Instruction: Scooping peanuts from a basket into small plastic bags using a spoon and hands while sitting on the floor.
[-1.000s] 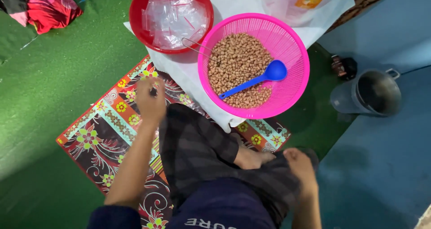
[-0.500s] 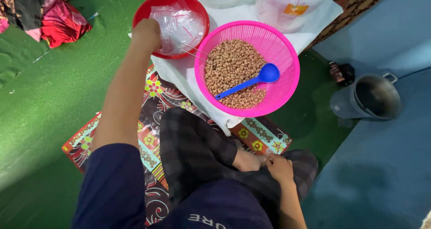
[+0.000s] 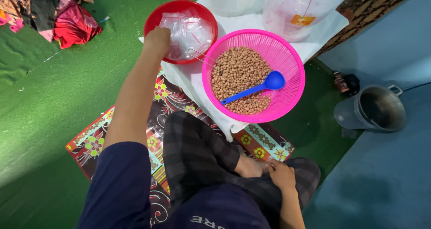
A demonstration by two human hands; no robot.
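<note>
Nearest, at about five o'clock, the right hand lies on the crossed legs in checked trousers, just beside a bare foot. Its fingers are loosely curled and it holds nothing that shows.

The left arm stretches straight out toward eleven o'clock, over a flowered mat on green carpet. The left hand is at the near rim of a red bowl, knuckles up, fingers bent down into the bowl. Whether they have closed on anything cannot be told, as the fingertips are hidden behind the hand.

The red bowl holds a heap of clear plastic bags, crumpled and shiny, touching the hand's far side. At one o'clock from the bowl's edge, just beside it, a pink basket with a mesh wall sits on a white cloth. It is about half full of brown peanuts, with a blue scoop lying on them, bowl end toward three o'clock.

Farther out, at twelve o'clock, stand two clear plastic tubs. At three o'clock a metal pot sits on blue floor. At ten o'clock lies a pile of clothes.
</note>
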